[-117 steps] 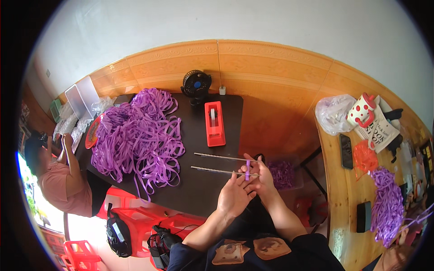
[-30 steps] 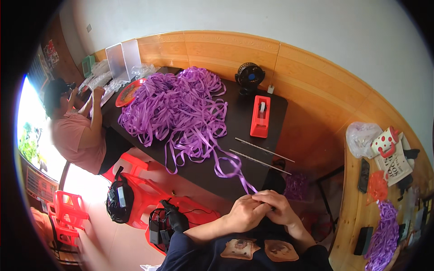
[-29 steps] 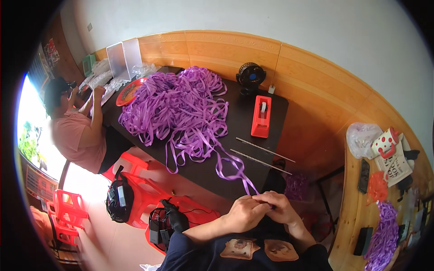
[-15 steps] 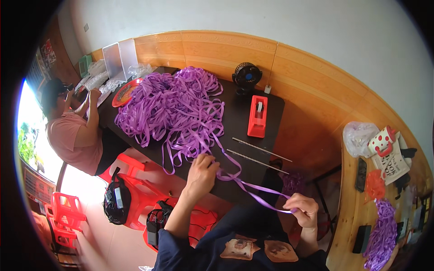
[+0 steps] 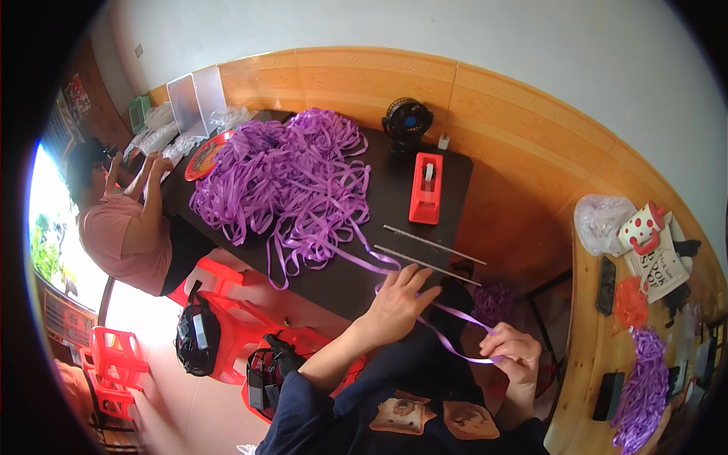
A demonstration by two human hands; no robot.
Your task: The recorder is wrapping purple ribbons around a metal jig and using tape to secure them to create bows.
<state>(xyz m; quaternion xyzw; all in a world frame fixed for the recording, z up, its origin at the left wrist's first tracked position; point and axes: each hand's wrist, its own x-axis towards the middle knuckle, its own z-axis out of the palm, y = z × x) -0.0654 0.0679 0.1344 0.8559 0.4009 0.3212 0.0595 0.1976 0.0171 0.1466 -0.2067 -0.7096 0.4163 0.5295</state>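
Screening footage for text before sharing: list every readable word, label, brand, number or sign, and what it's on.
Cream, flat bag on the right-hand table: large dark lettering, readable; wording withheld.
Pale rectangle on the black bag: any print too small to read.
Colourful sheet, far left: too blurred to read.
Glossy purple ribbon pile: none visible.

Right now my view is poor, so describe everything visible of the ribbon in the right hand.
The ribbon is narrow, purple and glossy, like satin. The right hand pinches it; two slack strands bow toward the left hand, where contact is hidden. Past that hand, purple ribbon loops toward the tangled pile on the dark table.
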